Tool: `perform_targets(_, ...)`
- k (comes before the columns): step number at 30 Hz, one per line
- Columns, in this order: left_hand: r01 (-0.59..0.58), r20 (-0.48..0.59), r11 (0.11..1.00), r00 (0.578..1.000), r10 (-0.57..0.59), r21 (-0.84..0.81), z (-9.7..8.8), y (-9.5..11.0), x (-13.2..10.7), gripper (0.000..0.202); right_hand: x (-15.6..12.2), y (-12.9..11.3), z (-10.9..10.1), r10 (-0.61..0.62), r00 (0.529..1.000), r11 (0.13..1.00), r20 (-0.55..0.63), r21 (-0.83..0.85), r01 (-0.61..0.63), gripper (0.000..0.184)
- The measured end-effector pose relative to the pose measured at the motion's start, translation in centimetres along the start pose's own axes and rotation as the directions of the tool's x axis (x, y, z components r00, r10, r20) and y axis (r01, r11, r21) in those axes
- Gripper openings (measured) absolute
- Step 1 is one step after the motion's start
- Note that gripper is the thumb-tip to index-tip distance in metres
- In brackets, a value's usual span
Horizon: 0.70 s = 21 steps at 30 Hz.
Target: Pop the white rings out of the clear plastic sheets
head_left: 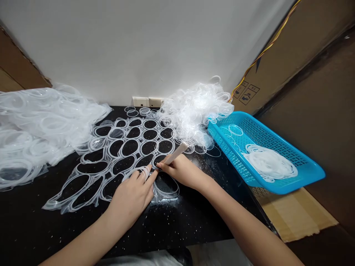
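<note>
A translucent sheet of joined rings (122,163) lies on the black tabletop, most of its openings hollow. My left hand (134,192) rests on its near part, fingers stretched out and apart, with several thin loose rings (144,172) looped about them. Close to those fingertips, my right hand (184,170) is closed round a pale, flat-handled tool (176,153). Its handle slants up to the right; its working tip is hidden by my fingers, so its kind is unclear. Below both hands a large opening's rim (168,195) touches white specks on the table.
Stacked ring sheets (41,125) fill the left side. A heap of loose clear rings (195,111) stands at the back against the wall. On the right, a blue plastic basket (307,177) holds a white tangle of strips (270,162). Cardboard boxes (291,62) stand beyond it.
</note>
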<state>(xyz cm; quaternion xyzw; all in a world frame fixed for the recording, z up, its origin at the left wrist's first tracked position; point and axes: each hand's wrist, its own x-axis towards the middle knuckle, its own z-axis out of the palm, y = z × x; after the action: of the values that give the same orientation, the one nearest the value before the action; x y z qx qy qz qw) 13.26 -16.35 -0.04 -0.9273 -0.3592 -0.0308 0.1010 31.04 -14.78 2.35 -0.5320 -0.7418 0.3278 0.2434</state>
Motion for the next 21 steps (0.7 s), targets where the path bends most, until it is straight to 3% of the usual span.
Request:
perform_targets(4,0.021,0.037,1.000,0.999,-0.021,-0.003,-0.1,-0.1,0.2,0.042,-0.1,-0.2,1.1,-0.122,0.993,0.966,0.000,-0.228,0.118,0.023)
perform_targets(7,0.042,0.013,0.999,0.999,-0.042,0.001,-0.1,-0.2,0.2,0.042,-0.1,-0.4,2.2,-0.219,0.974,0.864,0.064,-0.450,0.224,0.021)
perform_targets(11,0.036,-0.004,0.999,0.999,-0.036,0.020,0.0,-0.3,0.1,0.043,0.0,-0.2,2.2,-0.221,0.973,0.756,0.060,-0.620,0.210,0.014)
perform_targets(18,-0.023,0.047,0.999,0.999,0.022,0.025,0.0,-0.3,-0.1,0.039,0.7,1.4,-0.9,-0.090,0.982,0.914,-0.164,-0.406,0.016,0.022)
perform_targets(21,-0.035,0.039,0.999,0.999,0.036,-0.012,0.0,-0.3,-0.1,0.038,0.6,1.0,-1.3,-0.064,0.981,0.974,-0.185,-0.226,0.021,0.026)
